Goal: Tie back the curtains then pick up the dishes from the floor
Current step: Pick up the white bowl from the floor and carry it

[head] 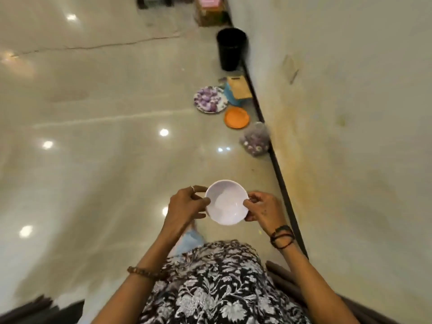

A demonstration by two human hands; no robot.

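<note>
Holding a white bowl [226, 202] at waist height over the floor [105, 136], both hands pinch its rim: the left hand [187, 204] on the left edge, the right hand [261, 209] on the right edge. Farther ahead, along the wall [350, 113], lie a purple floral plate [210, 99], an orange plate [236, 117] and a blurred floral dish [255, 142]. A black bin [231, 49] stands beyond them.

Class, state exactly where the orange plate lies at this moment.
In the head view, the orange plate lies on the floor right of centre, by the wall's dark skirting, between the purple-patterned plate and a clear bag.
</note>
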